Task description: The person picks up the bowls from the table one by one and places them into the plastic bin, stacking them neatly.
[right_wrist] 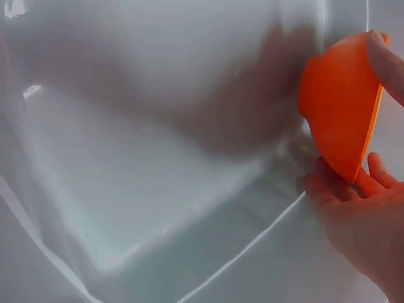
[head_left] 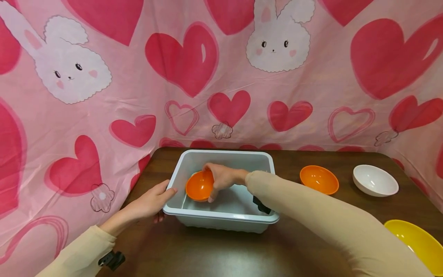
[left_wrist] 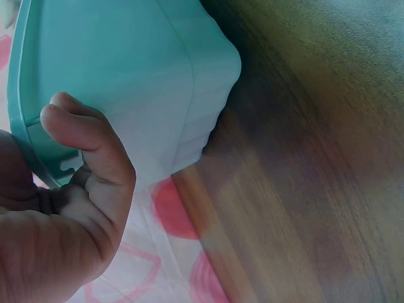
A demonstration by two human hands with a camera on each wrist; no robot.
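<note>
Pink cloth (head_left: 157,96) printed with red hearts and white rabbits hangs behind a pale grey, open-topped plastic tub (head_left: 221,216) and along both sides of it. The tub stands upright on a dark brown wooden table (head_left: 197,250). To the left of the tub, a cream sleeve (head_left: 79,252) with a small black device (head_left: 111,260) at the wrist leads to a person's left hand (head_left: 154,202). It grips the tub's left rim, thumb on top and fingers curled underneath, against the outer wall.

Inside the tub, near its left wall, is an orange bowl (head_left: 198,187), tilted, its hollow turned up and toward the person. Whether its base touches the tub's floor, I cannot tell. The right hand (head_left: 223,177), reaching in over the tub's right side, holds this bowl by its rim, with the thumb and fingers spread apart along the edge.

On the table to the right of the tub sits a second orange bowl (head_left: 319,180), then, farther right, a white bowl (head_left: 375,181). Farthest right of the tub and nearer the person is a yellow bowl (head_left: 417,244), cut off by the edge of view.
</note>
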